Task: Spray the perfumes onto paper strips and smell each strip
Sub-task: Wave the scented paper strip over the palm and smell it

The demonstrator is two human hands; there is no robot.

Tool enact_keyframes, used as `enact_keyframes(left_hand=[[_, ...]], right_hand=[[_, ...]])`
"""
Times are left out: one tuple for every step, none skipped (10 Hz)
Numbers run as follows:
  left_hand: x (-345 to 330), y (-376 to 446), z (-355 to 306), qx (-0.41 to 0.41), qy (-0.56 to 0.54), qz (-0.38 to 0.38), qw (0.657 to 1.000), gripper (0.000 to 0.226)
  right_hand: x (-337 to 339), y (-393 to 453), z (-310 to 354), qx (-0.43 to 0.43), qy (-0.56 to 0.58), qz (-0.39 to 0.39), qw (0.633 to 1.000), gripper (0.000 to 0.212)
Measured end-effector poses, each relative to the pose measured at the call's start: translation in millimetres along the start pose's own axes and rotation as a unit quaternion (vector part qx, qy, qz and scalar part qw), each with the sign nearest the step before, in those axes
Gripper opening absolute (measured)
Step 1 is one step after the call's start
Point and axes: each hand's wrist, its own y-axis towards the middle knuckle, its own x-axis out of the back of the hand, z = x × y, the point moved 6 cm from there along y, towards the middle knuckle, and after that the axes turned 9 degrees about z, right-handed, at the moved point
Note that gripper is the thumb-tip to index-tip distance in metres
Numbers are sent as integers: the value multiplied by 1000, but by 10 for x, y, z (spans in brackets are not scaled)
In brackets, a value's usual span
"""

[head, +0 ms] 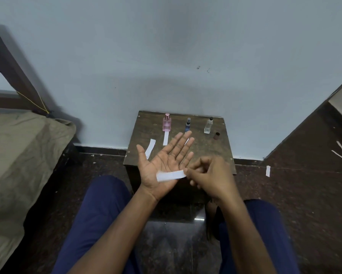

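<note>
Blue-trousered knees (99,214) are being shown nearest the camera, with two bare forearms reaching forward above them. The left hand (162,161) is being held palm up, its fingers straight and spread wide, gripping nothing. A white strip (171,175) is being laid across the heel of that palm, and its right end is being pinched by the thumb and fingertips of the right hand (209,175), whose other fingers are being kept curled.

Beyond the hands, a small dark wooden table (211,151) is being shown against a pale blue wall (166,56). Three bottles are being kept upright in a row near its far edge: a pink bottle (166,123) on the left, a blue bottle (188,125) in the middle, partly hidden behind the left fingertips, and a clear bottle (208,126) on the right. A dark cap (216,135) is lying just beside the clear bottle. A second strip (165,138) is lying just in front of the pink bottle, and a third strip (150,148) is lying near the table's left edge. More paper scraps (268,171) are lying on the dark floor to the right. A bed with an olive sheet (17,155) is being shown on the left.
</note>
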Motion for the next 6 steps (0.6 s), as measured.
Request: enact_keyframes(left_hand=[[23, -5, -5, -5, 1, -5, 1000, 127], [45, -13, -23, -4, 28, -11, 1000, 127], [0, 0, -28, -3, 22, 7, 1000, 129], [15, 3, -11, -9, 25, 0, 1000, 129], [3, -8, 1, -8, 17, 5, 1000, 127], [-7, -9, 26, 3, 19, 8, 1000, 129]], right_hand=[[102, -39, 217, 112, 239, 55, 963, 13], [56, -211, 544, 195, 604, 299, 712, 19], [45, 11, 80, 63, 329, 111, 936, 21], [210, 12, 38, 21, -95, -88, 991, 15], [137, -62, 290, 155, 304, 114, 933, 22], [-46, -186, 496, 171, 583, 335, 720, 24]])
